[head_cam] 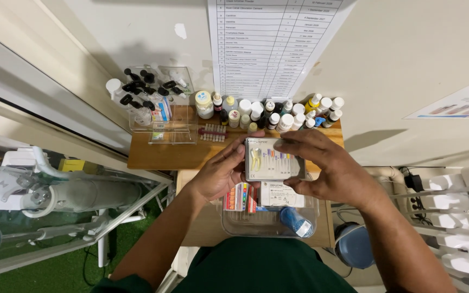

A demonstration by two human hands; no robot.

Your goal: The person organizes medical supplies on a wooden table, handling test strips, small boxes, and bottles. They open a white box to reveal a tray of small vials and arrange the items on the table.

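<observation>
Both my hands hold a flat clear plastic case (271,159) with a row of thin coloured-handled instruments inside. My left hand (221,173) grips its left edge, thumb over the front. My right hand (329,165) wraps the right edge and top, fingers curled over the far corner. The case hovers above a clear plastic tub (229,221) that holds small boxes, a white packet (280,194) and a blue capped tube (296,221).
A wooden shelf (164,154) against the wall carries several small white-capped bottles (278,111) and a clear organiser (161,106) with black-capped dropper bottles. A printed list (270,43) hangs above. A glass table with white equipment (39,187) stands left; white dental arms (451,217) right.
</observation>
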